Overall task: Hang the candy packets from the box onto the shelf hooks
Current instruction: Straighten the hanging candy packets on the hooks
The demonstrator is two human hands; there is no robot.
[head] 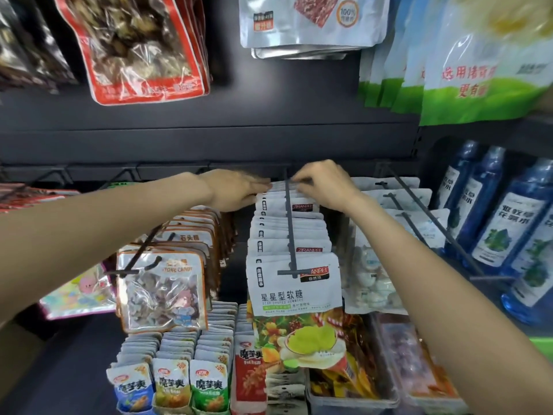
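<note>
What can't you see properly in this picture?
Head view only:
- The box of candy: out of frame.
- Rearmost white star-gummy packets: covered by the left hand and right hand.
- Right fingertips: curled at the dark metal hook; grip unclear.
- Red-edged clear snack bags: blurred, tops cut off.

front candy packet: "星星型软糖", red "ZIRANPEI" tag | clear pouch: "STONE CANDY" | silver bag: "100%" | small snack packs: "魔芋爽" | green-and-white bag: "更有"
</note>
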